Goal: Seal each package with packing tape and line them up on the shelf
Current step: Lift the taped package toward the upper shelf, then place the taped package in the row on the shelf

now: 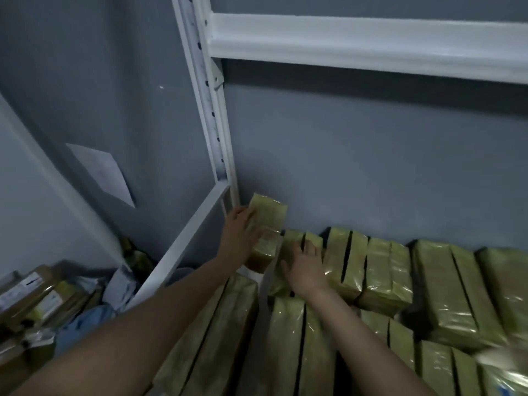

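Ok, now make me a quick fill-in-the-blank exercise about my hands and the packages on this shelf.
1. The left hand grips the raised package at the ____ end of the back row.
2. The right hand rests with straight fingers on the ____ of the neighbouring packages.
3. The shelf upright beside the raised package is painted ____.
Missing words: left; top; white.

Storeroom: white metal shelving (357, 41), rows of wrapped packages (371, 270), bare grey wall (371, 155).
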